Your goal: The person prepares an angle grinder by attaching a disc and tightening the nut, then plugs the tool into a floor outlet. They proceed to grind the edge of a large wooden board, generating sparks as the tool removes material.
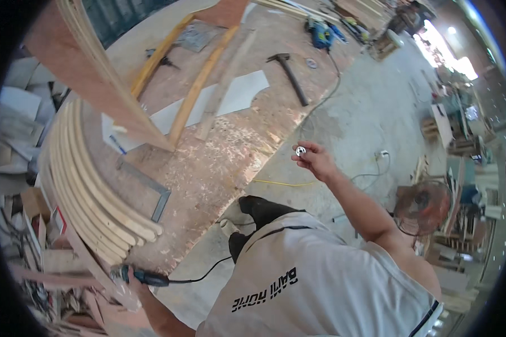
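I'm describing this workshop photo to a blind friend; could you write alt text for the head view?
Seen from above, a person in a white shirt holds a small silver disc in the right hand and a corded power tool in the left hand. Curved wooden strips lie stacked on a dusty floor, with a hammer, a metal square and a fan around.

A single head-worn fisheye view looks steeply down from above the person's shoulder and white-shirted back; it faces forward over the grey concrete floor (371,106) toward a sawdust-strewn plywood tabletop (208,163); the torso fills the near lower edge; straight boards bend toward the dark round rim; the far workshop lies small at upper right
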Demonstrator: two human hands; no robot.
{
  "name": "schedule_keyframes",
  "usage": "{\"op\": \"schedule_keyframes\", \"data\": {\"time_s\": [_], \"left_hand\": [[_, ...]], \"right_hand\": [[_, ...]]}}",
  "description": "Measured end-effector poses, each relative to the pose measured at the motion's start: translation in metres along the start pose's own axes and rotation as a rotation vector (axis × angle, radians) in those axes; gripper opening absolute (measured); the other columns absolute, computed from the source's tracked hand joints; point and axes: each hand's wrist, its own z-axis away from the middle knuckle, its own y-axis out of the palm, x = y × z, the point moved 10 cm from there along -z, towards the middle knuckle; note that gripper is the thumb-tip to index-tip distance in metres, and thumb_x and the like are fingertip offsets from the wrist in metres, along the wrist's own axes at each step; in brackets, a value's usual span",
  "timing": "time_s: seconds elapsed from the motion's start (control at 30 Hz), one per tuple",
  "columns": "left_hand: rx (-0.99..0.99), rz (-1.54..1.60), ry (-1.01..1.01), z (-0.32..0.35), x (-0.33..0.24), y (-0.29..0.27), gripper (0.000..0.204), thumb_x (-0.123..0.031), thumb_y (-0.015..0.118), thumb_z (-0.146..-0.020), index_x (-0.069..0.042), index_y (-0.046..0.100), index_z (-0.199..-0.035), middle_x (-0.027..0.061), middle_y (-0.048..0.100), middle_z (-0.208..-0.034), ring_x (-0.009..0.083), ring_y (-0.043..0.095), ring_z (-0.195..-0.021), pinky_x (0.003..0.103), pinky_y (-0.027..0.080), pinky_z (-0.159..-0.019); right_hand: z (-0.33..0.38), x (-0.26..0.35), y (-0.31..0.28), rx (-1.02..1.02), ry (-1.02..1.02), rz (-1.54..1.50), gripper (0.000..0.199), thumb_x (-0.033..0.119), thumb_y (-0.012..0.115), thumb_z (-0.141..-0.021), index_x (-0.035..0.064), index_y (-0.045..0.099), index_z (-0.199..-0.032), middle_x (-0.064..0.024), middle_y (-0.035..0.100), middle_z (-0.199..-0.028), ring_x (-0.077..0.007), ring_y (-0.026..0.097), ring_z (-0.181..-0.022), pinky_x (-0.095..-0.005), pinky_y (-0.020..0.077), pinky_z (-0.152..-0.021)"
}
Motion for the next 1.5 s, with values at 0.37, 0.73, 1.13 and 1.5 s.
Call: {"op": "schedule_keyframes", "data": {"time_s": [0.37,0.73,1.13,1.5], "left_hand": [[-0.261,-0.643,-0.165,0.069,0.018,0.006,0.075,-0.052,0.073,-0.079,0.012,0.059,-0.116,0.0212,0.063,-0.118,0.0347,0.063,-0.099,0.045,0.052,-0.086],[0.113,-0.835,0.263,0.205,0.044,0.234,0.058,-0.040,0.072,-0.082,0.005,0.058,-0.116,0.0187,0.058,-0.120,0.0334,0.057,-0.110,0.046,0.046,-0.096],[0.501,-0.833,0.980,0.532,0.113,0.633,0.034,-0.023,0.068,-0.088,-0.002,0.060,-0.112,0.0171,0.055,-0.120,0.0312,0.056,-0.113,0.044,0.045,-0.100],[0.920,-0.901,0.860,0.681,0.172,1.030,0.028,-0.025,0.066,-0.088,-0.003,0.068,-0.106,0.0141,0.069,-0.092,0.0251,0.067,-0.088,0.040,0.053,-0.079]], "right_hand": [[0.095,-0.087,-0.108,-0.364,0.147,-0.222,0.036,0.007,0.060,-0.092,0.0013,0.054,-0.127,-0.0097,0.066,-0.115,-0.0213,0.069,-0.092,-0.0295,0.0565,-0.073],[0.084,-0.120,-0.326,-0.554,0.216,-0.375,0.030,0.017,0.059,-0.095,0.0057,0.055,-0.123,-0.0083,0.065,-0.112,-0.0192,0.066,-0.091,-0.0261,0.0550,-0.071],[-0.045,-0.006,-0.518,-0.557,0.127,-0.375,0.042,0.032,0.056,-0.096,0.0020,0.056,-0.126,-0.0135,0.062,-0.113,-0.0150,0.061,-0.088,-0.0232,0.0515,-0.065],[-0.009,0.025,-0.607,-0.717,0.107,-0.505,0.029,0.007,0.067,-0.089,0.0047,0.056,-0.116,-0.0044,0.063,-0.081,-0.0151,0.062,-0.064,-0.0252,0.0484,-0.051]]}}
